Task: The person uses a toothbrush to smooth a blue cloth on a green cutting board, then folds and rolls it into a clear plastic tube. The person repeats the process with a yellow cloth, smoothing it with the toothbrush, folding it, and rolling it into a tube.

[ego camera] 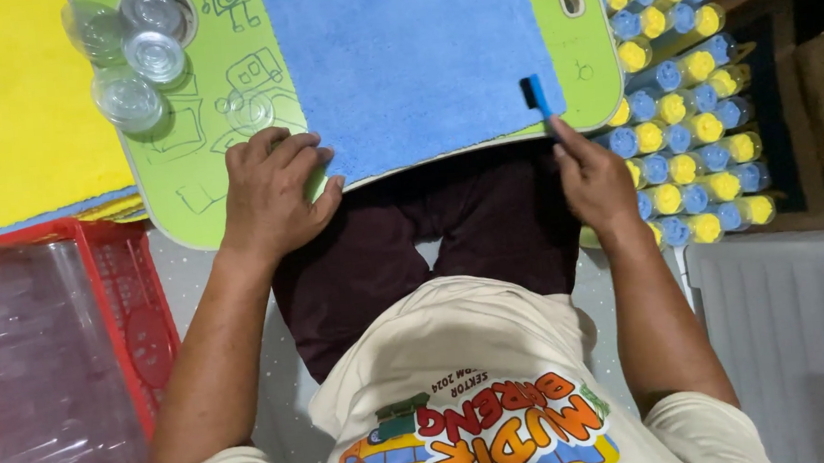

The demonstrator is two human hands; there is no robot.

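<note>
Right hand: grip closed on a small blue brush, held between thumb and fingers; the brush head rests on the right edge of the blue cloth. Left hand: grip released, palm down and fingers spread, pressing flat on the green lap tray at the cloth's lower left corner, fingertips touching the cloth edge.

Blue cloth lies flat over the middle of the tray; the tray sits across the person's lap, above dark trousers.

Clear plastic cups, several, grouped on the tray's upper left corner, some overlapping. One more small clear lid just above the left hand.

Yellow sheet left of the tray, with a red basket below it. Clear plastic bag in front of the basket, contents not discernible.

Rows of small bottles with blue and yellow caps lie stacked to the right of the tray, near the right hand.
</note>
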